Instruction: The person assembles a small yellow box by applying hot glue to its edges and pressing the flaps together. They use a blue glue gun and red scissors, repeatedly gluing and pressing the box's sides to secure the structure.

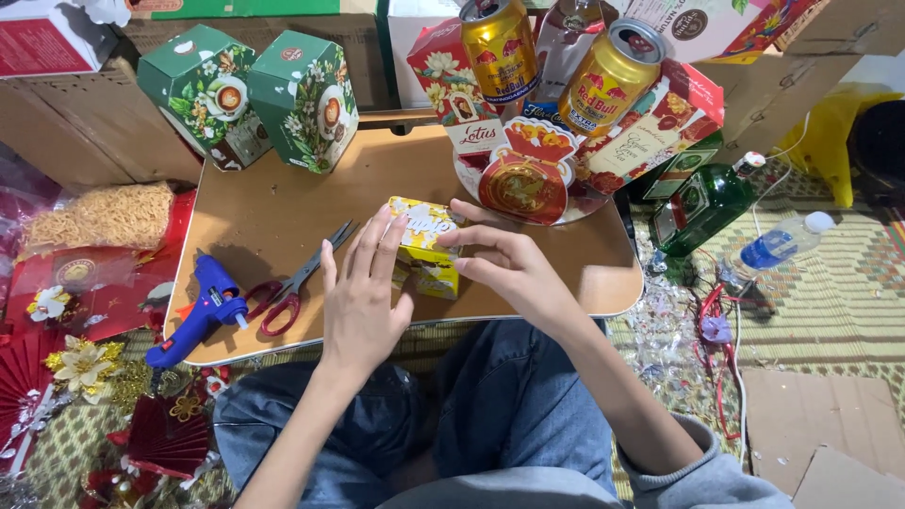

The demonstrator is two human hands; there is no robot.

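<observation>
Head view: lower half of small yellow box (424, 247) hidden behind left hand (361, 297); box underside not visible. Box at near edge of wooden surface (283, 203), gripped between both hands. Left hand flat, fingers extended against box side. Right hand (504, 259) curled, pinching box top. Red-handled scissors (292, 283) and blue glue gun (203, 311) left of hands.

Bare left hand (363, 302), bare right hand (509, 264), no rings or watch. Grey sweatshirt sleeve (698, 476) pushed up past right elbow. Blue denim jeans (490, 415) just left of that sleeve.
</observation>
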